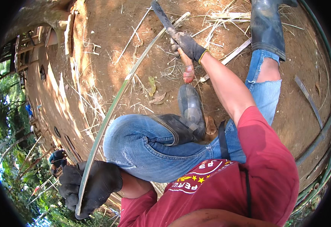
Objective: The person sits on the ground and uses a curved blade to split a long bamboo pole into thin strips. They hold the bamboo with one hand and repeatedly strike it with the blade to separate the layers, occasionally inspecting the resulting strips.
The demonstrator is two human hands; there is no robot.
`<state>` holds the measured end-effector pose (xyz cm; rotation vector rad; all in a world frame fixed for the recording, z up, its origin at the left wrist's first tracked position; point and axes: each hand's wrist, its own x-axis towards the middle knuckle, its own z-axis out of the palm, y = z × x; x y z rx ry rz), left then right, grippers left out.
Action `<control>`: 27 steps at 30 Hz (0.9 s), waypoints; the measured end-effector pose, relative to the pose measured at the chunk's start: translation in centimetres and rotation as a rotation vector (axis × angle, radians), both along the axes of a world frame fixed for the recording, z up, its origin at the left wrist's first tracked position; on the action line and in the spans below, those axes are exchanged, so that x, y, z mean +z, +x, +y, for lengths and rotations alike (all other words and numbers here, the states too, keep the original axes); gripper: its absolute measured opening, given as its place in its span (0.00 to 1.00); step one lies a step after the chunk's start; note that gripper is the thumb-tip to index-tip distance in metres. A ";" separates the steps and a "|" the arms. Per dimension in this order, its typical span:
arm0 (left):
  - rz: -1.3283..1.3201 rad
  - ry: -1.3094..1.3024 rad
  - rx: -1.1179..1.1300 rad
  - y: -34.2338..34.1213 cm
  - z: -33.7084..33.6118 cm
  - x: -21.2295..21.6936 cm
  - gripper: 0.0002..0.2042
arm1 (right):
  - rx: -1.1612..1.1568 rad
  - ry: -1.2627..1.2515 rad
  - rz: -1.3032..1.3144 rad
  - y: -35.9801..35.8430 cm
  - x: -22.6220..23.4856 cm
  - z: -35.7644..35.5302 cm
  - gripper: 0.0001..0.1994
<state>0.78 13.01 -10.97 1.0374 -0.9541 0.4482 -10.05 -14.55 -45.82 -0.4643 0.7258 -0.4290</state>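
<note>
A long thin green bamboo strip (116,102) runs from the lower left up to the top middle. My left hand (88,187), in a black glove, grips the strip's near end beside my bent knee in blue jeans (142,145). My right hand (188,44), also in a dark glove, holds a big knife by its reddish wooden handle (188,70). The dark blade (161,15) lies against the strip's far part. My black rubber boots (191,108) rest on the bare earth.
Dry bamboo slivers and leaves (156,94) litter the brown dirt ground. More cut strips (309,100) lie at the right, with bent green strips along the right rim. A wooden structure (29,49) stands at the upper left; trees fill the left.
</note>
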 end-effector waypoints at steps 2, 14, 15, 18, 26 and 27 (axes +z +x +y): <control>0.016 -0.063 0.117 -0.2 -0.2 -0.1 0.20 | 0.098 -0.053 0.040 -0.8 3.2 0.5 0.18; -0.184 0.065 0.119 0.6 0.6 0.1 0.24 | 0.291 -0.545 -0.134 -0.9 12.9 5.7 0.25; -0.177 0.035 0.119 0.7 0.3 0.0 0.24 | 0.297 -0.536 -0.143 -0.7 13.7 6.5 0.25; -0.095 -0.035 0.236 -0.1 -0.8 0.0 0.26 | 0.412 -0.561 -0.139 -0.5 18.4 9.1 0.25; -0.111 0.058 0.547 -0.2 -0.8 0.1 0.26 | 0.349 -0.876 0.040 -3.2 21.4 10.7 0.26; -0.076 0.054 0.477 0.0 -0.8 -0.1 0.21 | 0.345 -0.879 0.046 -3.3 20.7 10.6 0.26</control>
